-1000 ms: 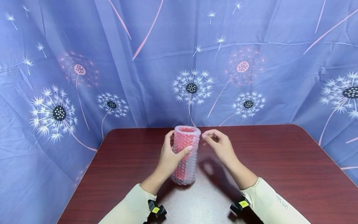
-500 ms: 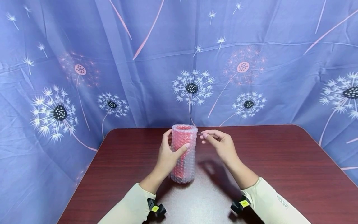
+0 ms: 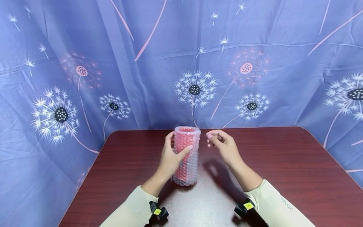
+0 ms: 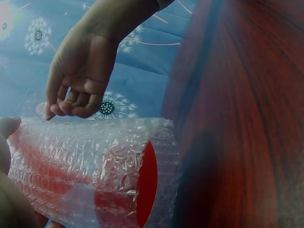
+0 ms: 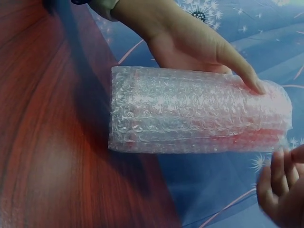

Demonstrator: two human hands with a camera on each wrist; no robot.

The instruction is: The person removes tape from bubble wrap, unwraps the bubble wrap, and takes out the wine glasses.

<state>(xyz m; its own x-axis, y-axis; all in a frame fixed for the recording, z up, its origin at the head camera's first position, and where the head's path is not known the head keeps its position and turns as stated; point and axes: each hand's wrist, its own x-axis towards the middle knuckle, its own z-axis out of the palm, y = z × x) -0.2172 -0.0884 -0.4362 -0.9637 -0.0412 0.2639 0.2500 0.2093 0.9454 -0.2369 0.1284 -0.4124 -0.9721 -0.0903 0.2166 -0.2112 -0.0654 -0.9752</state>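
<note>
Bubble wrap [image 3: 193, 165], clear plastic round a red hollow cylinder [image 4: 148, 185], is upright on or just above the dark-red wooden worktop [image 3: 283, 164], in the left hand's [image 3: 169, 157] grasping fingers. A hard tug by the right hand [image 3: 225, 148], fingers bent alongside, any pinch unclear, could tear or dislodge it.

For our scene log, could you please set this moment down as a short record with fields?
Object: red cylinder in clear bubble wrap, roughly upright
Left hand: grips the wrapped side
Right hand: fingers beside the wrap's upper end; whether they pinch anything is unclear
Surface: dark red table
Backdrop: blue curtain with dandelion print
</note>
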